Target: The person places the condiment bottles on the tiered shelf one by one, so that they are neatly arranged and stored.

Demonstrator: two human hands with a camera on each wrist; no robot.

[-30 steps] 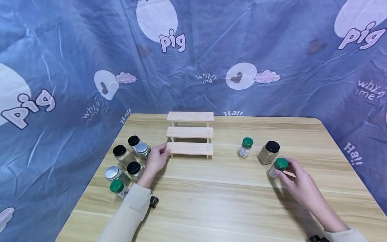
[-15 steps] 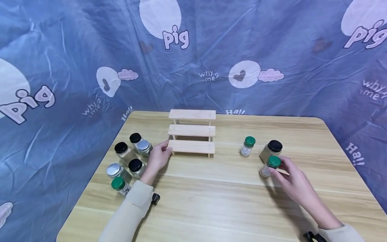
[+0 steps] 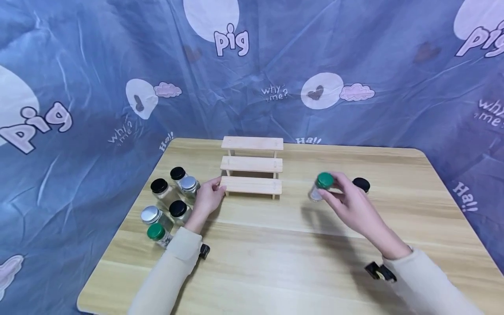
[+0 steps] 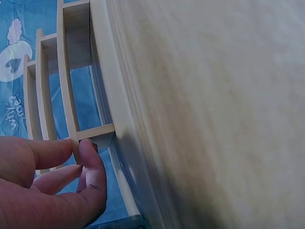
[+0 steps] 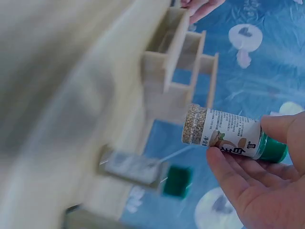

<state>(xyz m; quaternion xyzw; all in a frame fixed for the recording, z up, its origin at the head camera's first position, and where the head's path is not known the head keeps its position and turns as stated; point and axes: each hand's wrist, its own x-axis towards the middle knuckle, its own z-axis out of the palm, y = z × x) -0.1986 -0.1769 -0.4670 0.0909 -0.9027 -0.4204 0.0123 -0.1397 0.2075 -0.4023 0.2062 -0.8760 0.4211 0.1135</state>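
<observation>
My right hand holds a small spice jar with a green lid, raised off the table. In the right wrist view this jar lies sideways between thumb and fingers, showing pale seeds and a printed label. A second green-lidded jar stands behind it, hidden from the head view. My left hand pinches the left end of the lowest board of a three-step wooden rack. In the left wrist view, thumb and fingertip meet at that board's edge.
Left of the rack, several jars with black, silver and green lids stand grouped near the left forearm. A black-lidded jar is partly behind my right hand. A patterned blue cloth hangs behind the wooden table.
My right hand has lifted the green-lidded jar and carried it left and away from me, past the black-lidded jar. The left hand stays on the rack. The head view has tilted slightly.
</observation>
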